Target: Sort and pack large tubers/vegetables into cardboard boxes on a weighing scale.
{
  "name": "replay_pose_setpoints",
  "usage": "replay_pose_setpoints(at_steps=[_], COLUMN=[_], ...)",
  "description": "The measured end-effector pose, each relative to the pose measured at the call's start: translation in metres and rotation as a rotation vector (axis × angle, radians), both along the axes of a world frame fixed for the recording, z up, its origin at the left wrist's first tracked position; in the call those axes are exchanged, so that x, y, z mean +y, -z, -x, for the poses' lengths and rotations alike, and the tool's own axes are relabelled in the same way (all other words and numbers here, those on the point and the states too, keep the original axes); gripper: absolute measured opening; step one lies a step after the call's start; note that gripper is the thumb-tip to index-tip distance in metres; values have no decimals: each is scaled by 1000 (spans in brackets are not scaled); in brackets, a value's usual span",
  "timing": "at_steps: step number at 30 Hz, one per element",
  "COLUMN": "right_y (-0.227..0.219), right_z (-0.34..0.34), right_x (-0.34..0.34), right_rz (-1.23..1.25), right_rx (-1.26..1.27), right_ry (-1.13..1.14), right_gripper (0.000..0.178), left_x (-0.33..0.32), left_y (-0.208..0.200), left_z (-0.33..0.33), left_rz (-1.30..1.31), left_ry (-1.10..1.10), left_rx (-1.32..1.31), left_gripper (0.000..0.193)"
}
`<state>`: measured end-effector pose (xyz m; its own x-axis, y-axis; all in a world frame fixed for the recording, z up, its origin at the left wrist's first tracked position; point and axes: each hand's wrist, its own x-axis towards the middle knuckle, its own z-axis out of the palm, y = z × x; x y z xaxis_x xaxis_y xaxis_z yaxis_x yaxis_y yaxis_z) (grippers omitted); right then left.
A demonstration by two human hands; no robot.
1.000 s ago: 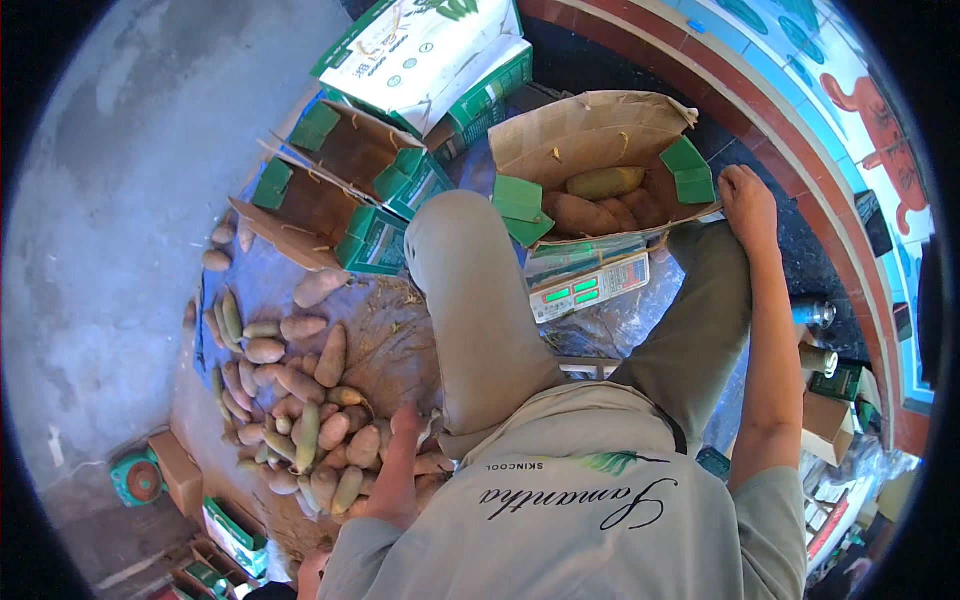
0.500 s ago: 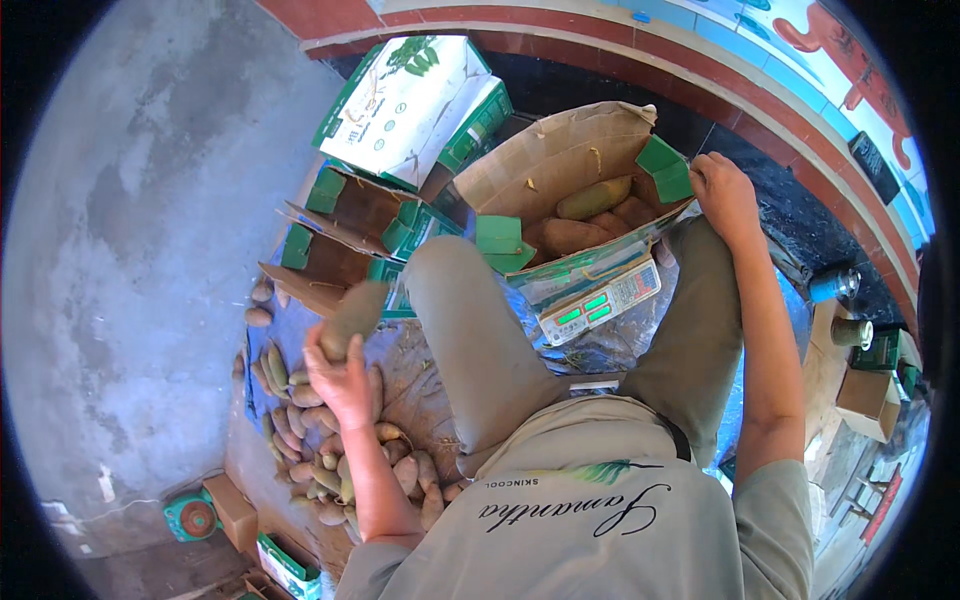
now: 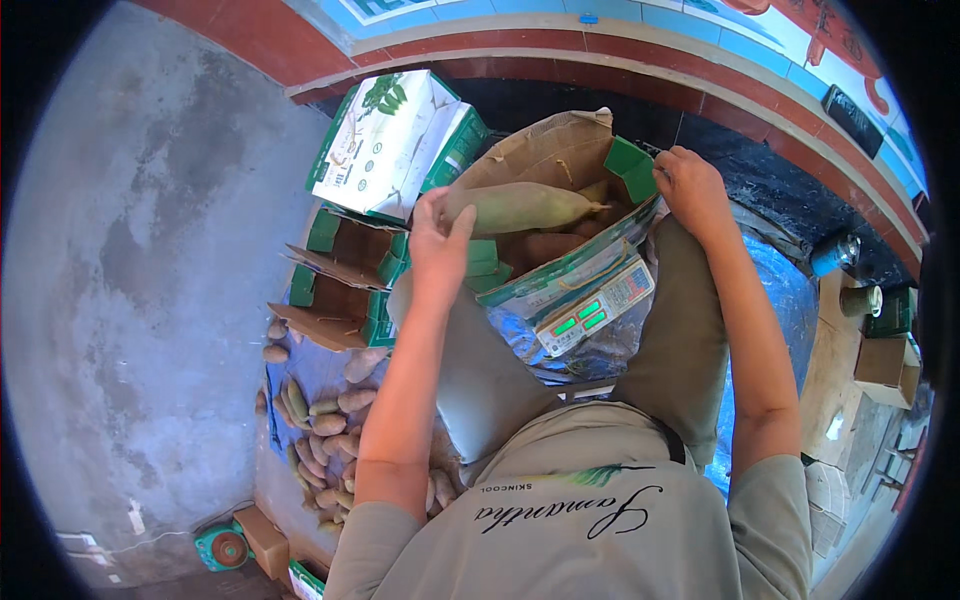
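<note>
My left hand [image 3: 440,235] is closed round the blunt end of a long greenish-tan tuber [image 3: 530,207], which tapers to a thin end on the right. The tuber lies level over the opening of a cardboard box [image 3: 560,275] with green flaps. Inside, reddish-brown tubers [image 3: 550,245] show partly beneath it. My right hand [image 3: 690,185] has its fingers curled at the box's right corner, by a green flap [image 3: 630,168]. Below the box's near side, a scale's panel [image 3: 600,305] shows lit green displays.
Two open cardboard boxes [image 3: 335,275] stand left of the filled one, with a white and green carton [image 3: 380,140] behind. Many loose tubers [image 3: 325,440] lie on a blue sheet at the left. Tins [image 3: 835,257] and a small box [image 3: 887,372] sit at the right.
My left hand has carried the tuber from beside the pile up and right, over the filled box. My right hand stays at the box's right corner. The view has shifted slightly.
</note>
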<state>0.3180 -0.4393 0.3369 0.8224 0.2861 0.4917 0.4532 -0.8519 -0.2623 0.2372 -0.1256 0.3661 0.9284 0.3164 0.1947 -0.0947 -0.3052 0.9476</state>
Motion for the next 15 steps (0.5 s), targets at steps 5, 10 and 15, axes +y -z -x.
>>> replay_pose_setpoints(at_steps=[5,10,15], right_y=[0,-1,1], right_z=[0,-1,-4], right_x=[-4,-4,-1], right_rz=[-3,-5,24], right_rx=[4,11,6], right_ry=[-6,-15,-5], right_gripper=[9,9,9], left_x=[6,37,56], left_y=[12,13,9], left_z=[5,22,33], left_rz=[-259,-574,-617], left_ry=[36,-40,-64], left_rx=[-65,-178,-171], left_gripper=[46,32,24])
